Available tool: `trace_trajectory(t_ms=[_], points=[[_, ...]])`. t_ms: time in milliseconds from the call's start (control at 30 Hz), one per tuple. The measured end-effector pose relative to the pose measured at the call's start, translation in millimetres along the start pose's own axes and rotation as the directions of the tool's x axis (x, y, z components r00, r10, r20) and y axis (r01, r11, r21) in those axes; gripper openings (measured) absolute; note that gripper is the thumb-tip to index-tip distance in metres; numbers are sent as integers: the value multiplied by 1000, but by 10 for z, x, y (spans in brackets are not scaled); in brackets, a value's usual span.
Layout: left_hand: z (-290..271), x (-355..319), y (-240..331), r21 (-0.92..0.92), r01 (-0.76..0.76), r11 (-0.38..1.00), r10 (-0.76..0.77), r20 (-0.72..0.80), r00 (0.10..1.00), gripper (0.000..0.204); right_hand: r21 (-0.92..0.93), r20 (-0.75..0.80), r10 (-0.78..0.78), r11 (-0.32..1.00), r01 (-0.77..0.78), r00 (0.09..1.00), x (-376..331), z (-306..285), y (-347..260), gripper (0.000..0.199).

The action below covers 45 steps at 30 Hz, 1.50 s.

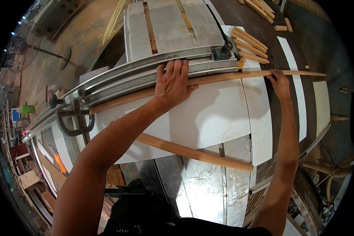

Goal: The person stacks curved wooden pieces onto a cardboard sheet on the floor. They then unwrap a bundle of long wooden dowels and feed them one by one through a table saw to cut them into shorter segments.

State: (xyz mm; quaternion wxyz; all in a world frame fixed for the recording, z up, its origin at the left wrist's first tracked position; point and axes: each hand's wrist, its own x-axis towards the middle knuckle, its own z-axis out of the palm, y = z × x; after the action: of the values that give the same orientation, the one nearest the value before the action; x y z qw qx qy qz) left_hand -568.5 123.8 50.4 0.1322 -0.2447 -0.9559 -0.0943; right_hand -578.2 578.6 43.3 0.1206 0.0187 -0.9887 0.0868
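Note:
A long thin wooden strip (224, 78) lies along the metal fence rail (133, 74) of a saw table. My left hand (173, 82) presses flat on the strip near its middle, fingers spread over the rail. My right hand (280, 82) pinches the strip further right, near its far end. The strip rests on a white board (208, 114). A second wooden strip (196, 153) lies loose across the near edge of that board.
A bundle of wooden sticks (249, 47) lies at the rail's right end. A black clamp handle (72, 118) sits at the rail's left end. More sticks (263, 10) lie on the dark floor at the top right. A standing fan (21, 47) is far left.

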Motion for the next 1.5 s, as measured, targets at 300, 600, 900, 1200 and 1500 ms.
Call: trace_trajectory(t_ms=[300,600,900,1200,1500], points=[[12,-1,-14,0,-15,1000,15,-16,1000,86,-10,-4,16,1000,-16,1000,-3,12,14,36],[24,-9,-31,7,-21,1000,21,-28,999,86,-33,-16,11,999,-11,1000,-22,-7,-32,37],[-1,-33,-20,-15,4,1000,-5,-52,999,84,33,-41,-16,999,17,999,-26,-17,-22,36],[-90,-31,50,-113,23,993,-35,-100,994,80,-42,85,8,999,-5,996,-620,-313,30,43],[-7,-72,50,-127,-17,992,-13,-225,974,80,-250,243,-163,942,224,956,-1153,-692,-242,55]])
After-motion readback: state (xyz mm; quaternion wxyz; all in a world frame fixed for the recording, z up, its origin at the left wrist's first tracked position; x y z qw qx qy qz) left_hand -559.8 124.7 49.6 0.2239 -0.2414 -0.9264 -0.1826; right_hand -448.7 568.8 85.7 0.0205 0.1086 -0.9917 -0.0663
